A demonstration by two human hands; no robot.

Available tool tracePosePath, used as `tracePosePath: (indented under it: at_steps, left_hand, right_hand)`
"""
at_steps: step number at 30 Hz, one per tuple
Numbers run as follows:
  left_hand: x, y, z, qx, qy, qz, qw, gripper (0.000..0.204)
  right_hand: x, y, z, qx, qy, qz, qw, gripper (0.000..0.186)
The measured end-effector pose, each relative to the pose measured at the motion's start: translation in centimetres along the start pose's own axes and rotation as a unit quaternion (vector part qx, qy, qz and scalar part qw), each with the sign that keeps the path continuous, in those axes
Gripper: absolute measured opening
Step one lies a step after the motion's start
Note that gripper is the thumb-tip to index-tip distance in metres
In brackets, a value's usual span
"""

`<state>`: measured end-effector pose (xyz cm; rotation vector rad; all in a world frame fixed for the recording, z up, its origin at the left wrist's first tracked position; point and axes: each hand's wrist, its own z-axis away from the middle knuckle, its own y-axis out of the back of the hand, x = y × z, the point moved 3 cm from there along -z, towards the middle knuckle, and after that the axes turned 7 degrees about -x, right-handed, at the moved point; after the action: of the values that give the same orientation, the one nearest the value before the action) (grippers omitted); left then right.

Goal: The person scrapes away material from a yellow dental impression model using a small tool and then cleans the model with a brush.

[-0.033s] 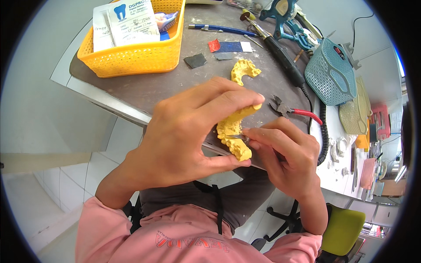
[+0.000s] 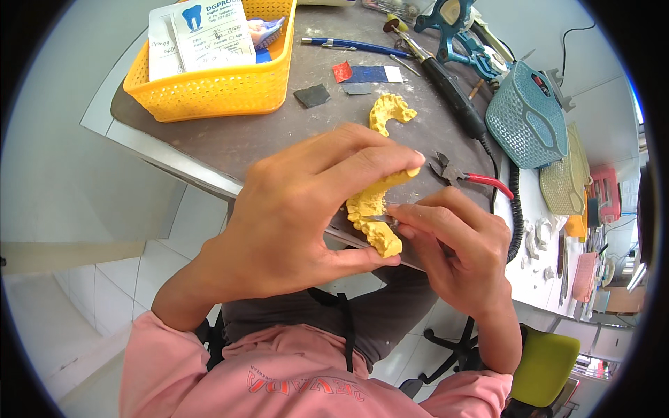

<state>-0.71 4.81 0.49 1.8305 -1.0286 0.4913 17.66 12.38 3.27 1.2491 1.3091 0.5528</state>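
Between the fingers and thumb of my left hand (image 2: 289,202) is a yellow dental cast (image 2: 383,239), curved like a jaw with rows of teeth, held tilted over the table's near edge. My right hand (image 2: 463,240) pinches a small tool with a thin metal blade (image 2: 378,218). That blade lies against the cast's inner side; its handle is mostly hidden in my fingers. Beyond my hands, a second yellow dental cast (image 2: 391,111) rests on the table. Red-handled cutting pliers (image 2: 481,179) lie just past my right hand.
A yellow basket (image 2: 209,97) holding paper envelopes stands at the far left. On the table (image 2: 209,136) are coloured paper strips (image 2: 369,74), a blue pen-like tool (image 2: 355,45) and a black rotary handpiece (image 2: 453,94). To the right are a blue articulator (image 2: 446,28) and a teal basket (image 2: 526,115).
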Motion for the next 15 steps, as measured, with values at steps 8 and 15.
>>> tracePosePath:
  at_steps: [8,15]
  left_hand:
    - [0.1,0.1,-0.2,0.005,0.020,-0.010,1.000,0.075]
    - [-0.1,-0.1,-0.2,0.014,0.031,-0.003,0.999,0.075]
  right_hand:
    - [0.4,-0.6,-0.6,0.018,0.039,0.060,0.997,0.034]
    - [0.0,-1.5,-0.2,0.080,0.043,0.095,0.991,0.044]
